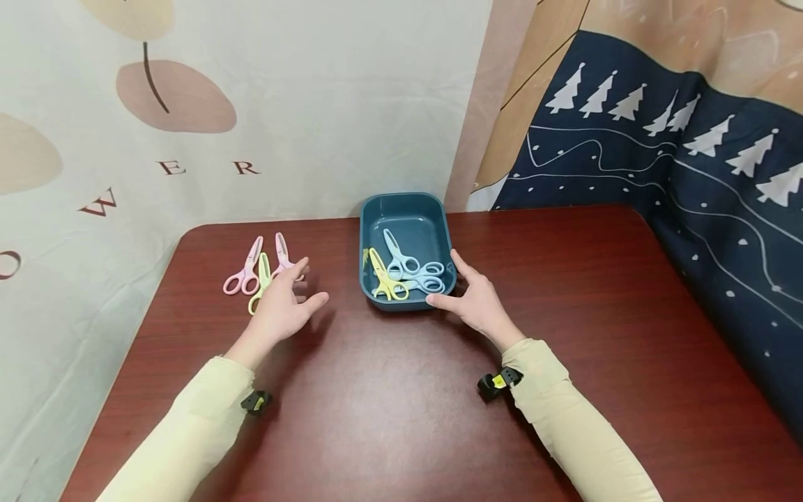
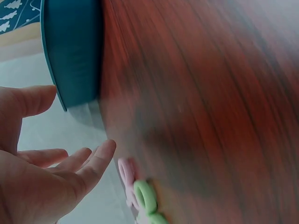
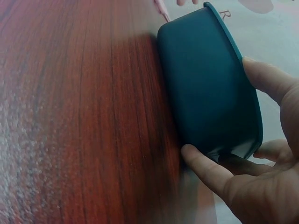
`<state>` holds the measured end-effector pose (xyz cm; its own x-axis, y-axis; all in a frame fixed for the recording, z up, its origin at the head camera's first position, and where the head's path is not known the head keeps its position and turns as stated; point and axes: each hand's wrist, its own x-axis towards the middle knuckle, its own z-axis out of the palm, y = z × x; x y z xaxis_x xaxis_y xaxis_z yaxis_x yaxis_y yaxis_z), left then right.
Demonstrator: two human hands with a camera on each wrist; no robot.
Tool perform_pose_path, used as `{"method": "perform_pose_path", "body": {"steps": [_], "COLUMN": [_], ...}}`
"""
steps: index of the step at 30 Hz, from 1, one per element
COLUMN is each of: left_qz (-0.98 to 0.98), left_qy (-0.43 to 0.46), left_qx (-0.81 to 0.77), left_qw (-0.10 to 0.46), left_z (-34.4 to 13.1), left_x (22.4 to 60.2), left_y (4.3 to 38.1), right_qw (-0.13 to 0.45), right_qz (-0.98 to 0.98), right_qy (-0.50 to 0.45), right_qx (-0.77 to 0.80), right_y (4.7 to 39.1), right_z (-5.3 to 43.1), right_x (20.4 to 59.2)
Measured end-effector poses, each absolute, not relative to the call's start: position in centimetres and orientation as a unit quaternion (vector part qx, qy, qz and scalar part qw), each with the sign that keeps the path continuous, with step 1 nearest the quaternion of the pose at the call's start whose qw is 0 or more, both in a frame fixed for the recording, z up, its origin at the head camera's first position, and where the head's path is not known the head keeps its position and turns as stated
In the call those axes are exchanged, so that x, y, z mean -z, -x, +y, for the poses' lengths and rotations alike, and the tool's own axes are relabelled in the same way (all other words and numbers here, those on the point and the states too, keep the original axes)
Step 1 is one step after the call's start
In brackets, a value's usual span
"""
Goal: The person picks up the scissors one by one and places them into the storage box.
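Observation:
My left hand (image 1: 276, 310) hovers with fingers spread and nothing in its grasp, just beside the scissors on the table's left. Those are a pink pair (image 1: 253, 258), a green pair (image 1: 264, 266) and another pink pair (image 1: 281, 249), the last partly hidden behind the fingers. At the back middle stands a dark teal bin (image 1: 404, 197). Inside it lie yellow scissors (image 1: 379, 265) and light blue scissors (image 1: 392, 244), with more blue ones overlapping by the near right corner. My right hand (image 1: 479, 303) grips that corner, thumb on the near side, fingers along the right wall (image 3: 205, 79).
The reddish-brown wooden table (image 1: 376, 404) reaches back to a pale printed cloth (image 1: 326, 104). On the right hangs a dark blue cloth (image 1: 627, 153) with white trees. Dark straps sit at both wrists.

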<state>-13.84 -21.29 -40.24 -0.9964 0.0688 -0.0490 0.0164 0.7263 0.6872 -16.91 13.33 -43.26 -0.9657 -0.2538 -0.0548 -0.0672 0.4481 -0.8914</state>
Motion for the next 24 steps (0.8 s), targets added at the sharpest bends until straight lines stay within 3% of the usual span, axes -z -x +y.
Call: {"method": "perform_pose_path", "body": {"steps": [11,24], "left_qz": [0.942,0.954], "left_qy": [-0.008,0.022], "left_qx": [-0.336,-0.287], "left_qw": [0.004,-0.088], "left_z": [-24.7,-27.6], "left_x": [39.8,40.4], "left_y": [13.9,14.4], "right_qw": [0.095,0.089], "right_qz": [0.848,0.846], "right_qy": [0.087,0.091], "right_qx": [0.514,0.518], "right_y": [16.9,16.8], "right_z": [13.2,13.2], "right_x": [43.4,43.3]}}
